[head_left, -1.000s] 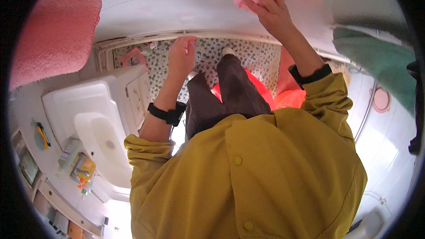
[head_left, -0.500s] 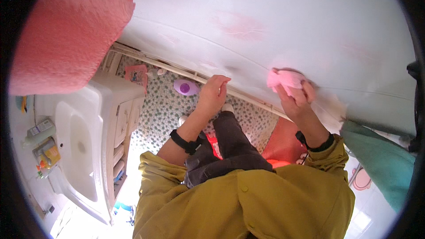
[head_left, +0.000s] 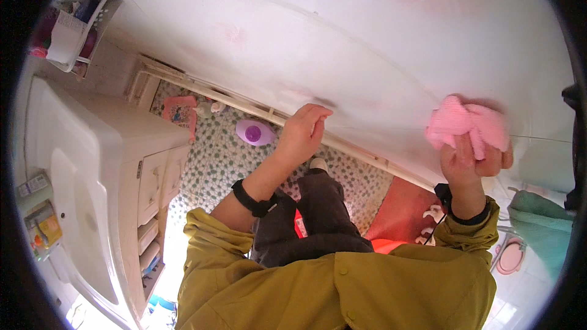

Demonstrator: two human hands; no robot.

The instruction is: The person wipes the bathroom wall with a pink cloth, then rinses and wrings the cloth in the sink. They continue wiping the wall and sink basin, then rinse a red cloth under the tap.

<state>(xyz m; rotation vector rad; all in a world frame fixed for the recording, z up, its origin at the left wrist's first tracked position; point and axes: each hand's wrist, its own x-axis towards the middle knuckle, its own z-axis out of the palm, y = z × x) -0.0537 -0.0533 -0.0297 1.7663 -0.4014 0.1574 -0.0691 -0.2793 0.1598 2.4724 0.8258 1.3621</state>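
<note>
A crumpled pink cloth (head_left: pixel 468 123) is bunched in my right hand (head_left: pixel 463 162), lying against the pale glossy wall (head_left: pixel 354 55) on the right. Its fingers are closed on the cloth and partly covered by its folds. My left hand (head_left: pixel 301 133) hangs close to the same wall, above a white pipe (head_left: pixel 269 110) along its foot. Its fingers are loosely curled together with nothing visible in them. Faint pinkish patches mark the wall.
To the left stands a white washbasin (head_left: pixel 85 201) on a cabinet, with a wall rack (head_left: pixel 76 36) beyond it. A purple-and-white bottle (head_left: pixel 255 132) lies on the pebble-patterned floor (head_left: pixel 211 165). A green towel (head_left: pixel 541 226) and a pink soap dish (head_left: pixel 510 258) are at right.
My right hand has slid rightward along the wall with the pink cloth. The view has shifted; the large pink towel at upper left is out of sight, and the rack shows there.
</note>
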